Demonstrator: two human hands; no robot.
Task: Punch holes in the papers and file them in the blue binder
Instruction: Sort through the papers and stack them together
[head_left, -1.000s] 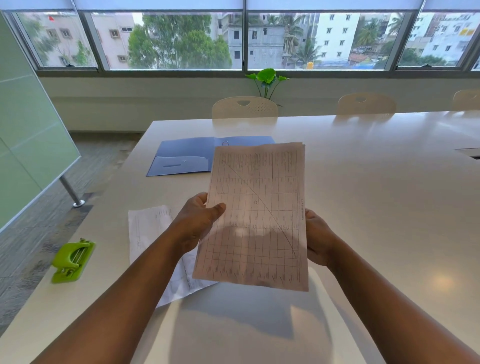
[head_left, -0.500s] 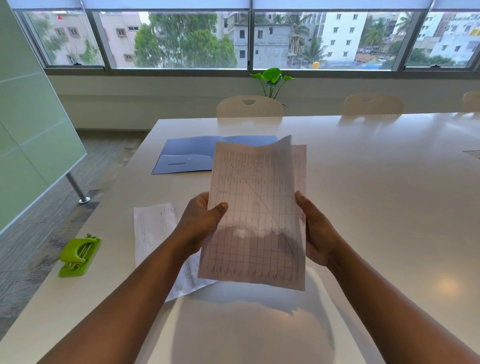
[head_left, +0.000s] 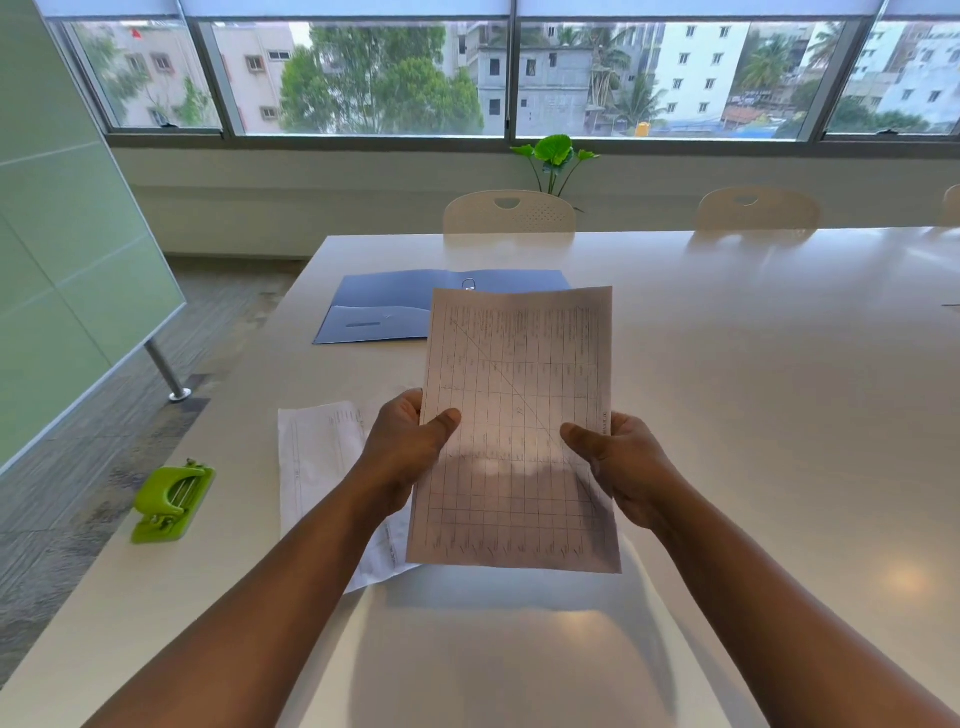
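I hold a printed paper with a grid table (head_left: 519, 405) upright above the white table (head_left: 753, 389). My left hand (head_left: 402, 452) pinches its left edge, thumb on the front. My right hand (head_left: 623, 462) pinches the right edge the same way. The blue binder (head_left: 384, 312) lies open and flat farther back, its metal ring (head_left: 468, 284) showing just above the paper's top. A green hole punch (head_left: 171, 501) sits near the table's left edge. Another printed sheet (head_left: 322, 467) lies flat under my left forearm.
Beige chairs (head_left: 509, 213) stand along the far side of the table, with a potted plant (head_left: 553, 158) at the window behind them. A green glass panel on a metal leg (head_left: 166, 371) stands on the floor to the left.
The paper's right side, which was bent toward me half a second ago, is flat again. My right thumb has come round onto the front of the sheet.
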